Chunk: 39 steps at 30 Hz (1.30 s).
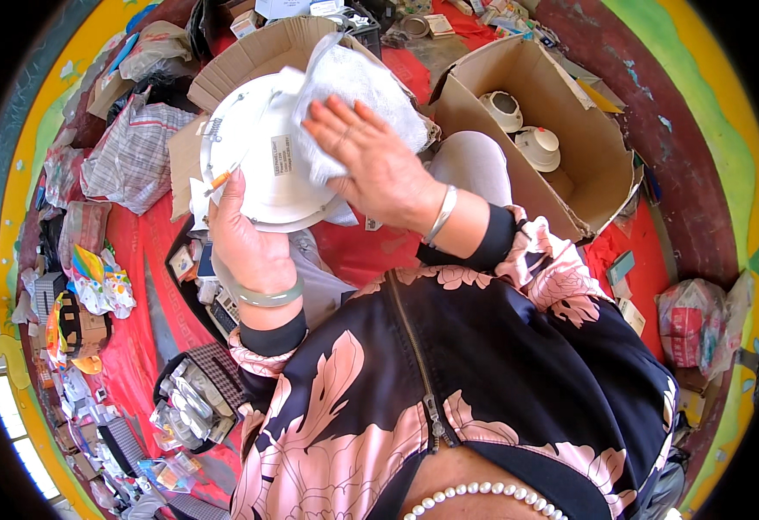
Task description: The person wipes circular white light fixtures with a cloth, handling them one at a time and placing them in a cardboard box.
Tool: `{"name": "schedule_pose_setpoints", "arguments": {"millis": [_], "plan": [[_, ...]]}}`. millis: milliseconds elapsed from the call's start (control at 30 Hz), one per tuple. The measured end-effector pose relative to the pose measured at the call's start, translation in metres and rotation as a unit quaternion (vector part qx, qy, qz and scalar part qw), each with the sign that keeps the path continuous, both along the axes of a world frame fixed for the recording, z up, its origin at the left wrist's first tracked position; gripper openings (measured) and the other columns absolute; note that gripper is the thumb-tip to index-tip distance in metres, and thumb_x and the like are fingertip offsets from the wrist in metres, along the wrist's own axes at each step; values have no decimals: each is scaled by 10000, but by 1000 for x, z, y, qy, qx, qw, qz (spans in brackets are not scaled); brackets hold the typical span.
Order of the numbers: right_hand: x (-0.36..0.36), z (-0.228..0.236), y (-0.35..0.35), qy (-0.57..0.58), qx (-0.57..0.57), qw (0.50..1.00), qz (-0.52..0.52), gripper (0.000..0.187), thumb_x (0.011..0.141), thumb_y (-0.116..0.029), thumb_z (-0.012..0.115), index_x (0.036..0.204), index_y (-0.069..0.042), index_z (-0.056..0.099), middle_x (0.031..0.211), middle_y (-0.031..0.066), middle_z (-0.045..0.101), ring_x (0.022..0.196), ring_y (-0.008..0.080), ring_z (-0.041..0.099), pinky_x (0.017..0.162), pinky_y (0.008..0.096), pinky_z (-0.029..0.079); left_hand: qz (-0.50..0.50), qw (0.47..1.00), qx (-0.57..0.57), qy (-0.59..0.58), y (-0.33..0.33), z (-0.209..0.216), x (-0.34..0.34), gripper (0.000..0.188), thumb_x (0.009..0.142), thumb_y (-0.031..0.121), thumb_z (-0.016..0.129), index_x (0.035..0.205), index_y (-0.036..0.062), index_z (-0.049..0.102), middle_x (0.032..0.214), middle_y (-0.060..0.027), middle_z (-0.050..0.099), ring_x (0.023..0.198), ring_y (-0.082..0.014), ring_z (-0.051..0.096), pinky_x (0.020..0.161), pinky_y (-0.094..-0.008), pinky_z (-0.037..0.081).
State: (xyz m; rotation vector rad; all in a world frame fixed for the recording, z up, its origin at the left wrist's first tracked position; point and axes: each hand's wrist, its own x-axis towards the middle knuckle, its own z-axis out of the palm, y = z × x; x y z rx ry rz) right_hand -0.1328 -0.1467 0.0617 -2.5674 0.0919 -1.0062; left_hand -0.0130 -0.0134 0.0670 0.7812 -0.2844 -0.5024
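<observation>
A round white ceiling light is tilted up in front of me, with a paper label on its back, small springs at the rim and an orange-tipped wire by its lower left. My left hand grips its lower left edge, thumb up along the rim and fingers hidden behind. Over the light's right side lies a crumpled, whitish translucent wrap. My right hand rests flat against this wrap, fingers stretched out. Whether the wrap goes around the back of the light cannot be seen.
Behind the light stands an open cardboard box. To the right, another open carton holds white round fixtures. A checked bag sits at left on red sheeting. Below it is a basket of packaged items.
</observation>
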Motion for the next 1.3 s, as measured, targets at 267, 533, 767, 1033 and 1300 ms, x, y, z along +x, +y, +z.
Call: {"name": "schedule_pose_setpoints", "arguments": {"millis": [267,533,767,1033,1300], "plan": [[-13,3,8,70,-93,983,143,588,744,-218,610,1270,-18,438,1350,149,414,1263,252,383,1085,405,230,-14,1000,11,1,8,-9,10,429,850,87,545,1241,-43,426,1213,-167,522,1113,-287,518,964,-424,399],[-20,-19,-43,92,-132,982,94,667,648,-106,640,1288,-107,453,1344,69,445,1264,216,392,1078,409,261,-31,999,-6,27,12,-16,18,459,834,65,560,1256,-43,413,1238,-175,509,1135,-301,504,974,-442,396],[-37,-33,-107,-185,731,656,-22,317,902,-293,509,1026,-13,591,979,114,632,857,205,620,698,334,506,-14,996,-5,91,28,-20,38,469,844,79,546,1277,-23,400,1272,-173,489,1164,-314,481,991,-492,373],[-17,7,-53,-128,781,599,121,361,896,-326,549,1069,-9,568,984,80,627,858,170,607,762,317,503,-64,991,-35,114,14,-20,34,471,837,82,555,1274,-11,406,1262,-162,500,1154,-307,492,990,-479,379],[15,4,-10,-27,751,656,76,225,903,-177,515,940,30,596,825,44,627,700,112,584,629,257,479,-28,998,4,63,8,-1,1,457,846,90,540,1269,-28,410,1250,-166,510,1143,-299,502,980,-448,386]]}}
